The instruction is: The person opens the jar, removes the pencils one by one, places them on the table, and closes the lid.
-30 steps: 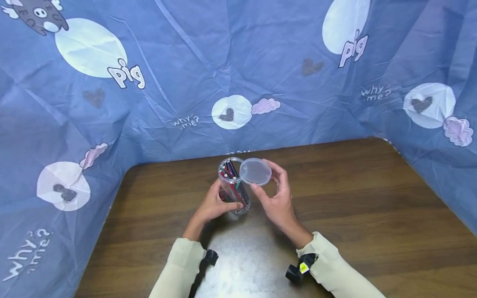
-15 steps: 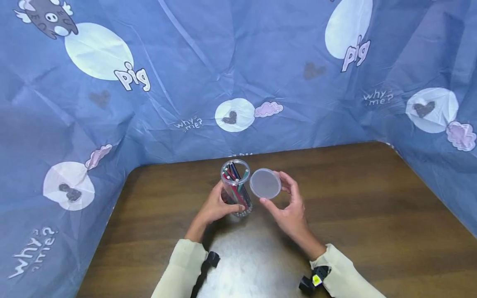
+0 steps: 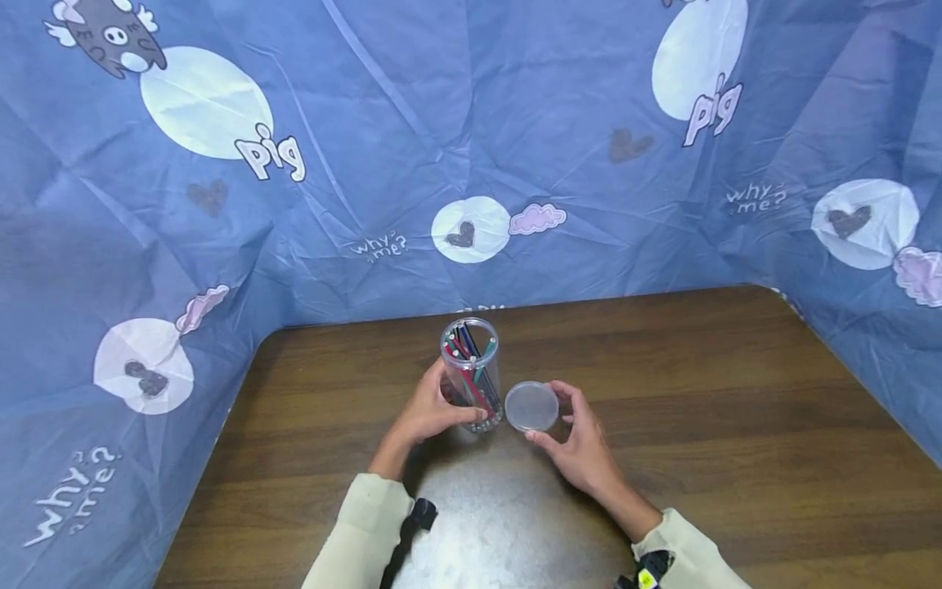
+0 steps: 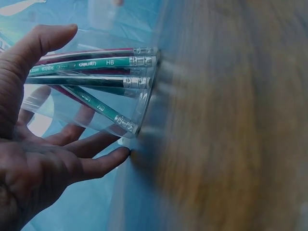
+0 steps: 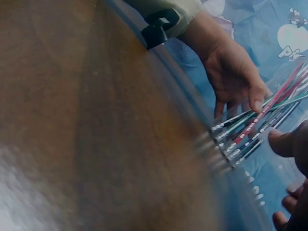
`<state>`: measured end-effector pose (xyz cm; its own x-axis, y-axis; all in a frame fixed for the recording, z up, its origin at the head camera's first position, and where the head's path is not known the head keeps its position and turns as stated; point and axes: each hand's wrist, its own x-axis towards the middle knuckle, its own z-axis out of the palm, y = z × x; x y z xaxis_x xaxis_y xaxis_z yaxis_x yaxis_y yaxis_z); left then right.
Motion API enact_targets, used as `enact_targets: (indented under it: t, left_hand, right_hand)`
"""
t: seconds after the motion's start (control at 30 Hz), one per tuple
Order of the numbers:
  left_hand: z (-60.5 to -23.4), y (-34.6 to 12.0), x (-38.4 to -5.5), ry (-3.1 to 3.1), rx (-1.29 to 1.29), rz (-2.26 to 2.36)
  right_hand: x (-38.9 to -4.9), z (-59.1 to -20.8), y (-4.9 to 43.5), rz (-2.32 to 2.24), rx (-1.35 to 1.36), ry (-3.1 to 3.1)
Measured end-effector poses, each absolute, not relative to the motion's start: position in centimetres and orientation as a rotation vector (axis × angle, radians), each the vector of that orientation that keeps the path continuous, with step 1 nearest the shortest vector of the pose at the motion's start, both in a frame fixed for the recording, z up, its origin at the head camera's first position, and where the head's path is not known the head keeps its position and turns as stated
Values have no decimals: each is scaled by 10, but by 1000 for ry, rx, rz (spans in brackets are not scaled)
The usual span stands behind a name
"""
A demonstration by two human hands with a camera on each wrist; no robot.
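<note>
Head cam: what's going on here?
A person's left hand grips a clear jar with pencils inside. Their right hand pinches a round, translucent lid by its edge. The jar's top is uncovered; the lid is held to its right, over the wooden table.

Your jar (image 3: 473, 376): clear plastic, smooth, glossy. Pencils (image 4: 91, 64) inside it: slick paint, shiny metal ferrules (image 4: 142, 61). Lid (image 3: 531, 406) right of jar: translucent plastic, frosted-looking. Table (image 3: 677, 368) under jar: wood grain, smooth, semi-gloss. Backdrop (image 3: 397, 147) behind jar: creased cloth-like sheet. Your sleeves (image 3: 361, 523), this side of jar: matt cloth.
</note>
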<state>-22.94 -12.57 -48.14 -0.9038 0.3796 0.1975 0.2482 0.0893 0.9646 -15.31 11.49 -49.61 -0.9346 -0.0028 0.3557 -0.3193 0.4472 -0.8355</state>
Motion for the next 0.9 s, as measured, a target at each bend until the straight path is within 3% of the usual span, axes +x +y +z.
enact_targets:
  t: [0.9]
  left_hand:
    - [-480,-133,-231,2269,588,1962]
  right_hand:
    - [-150,-515,100,1204,327,-2677]
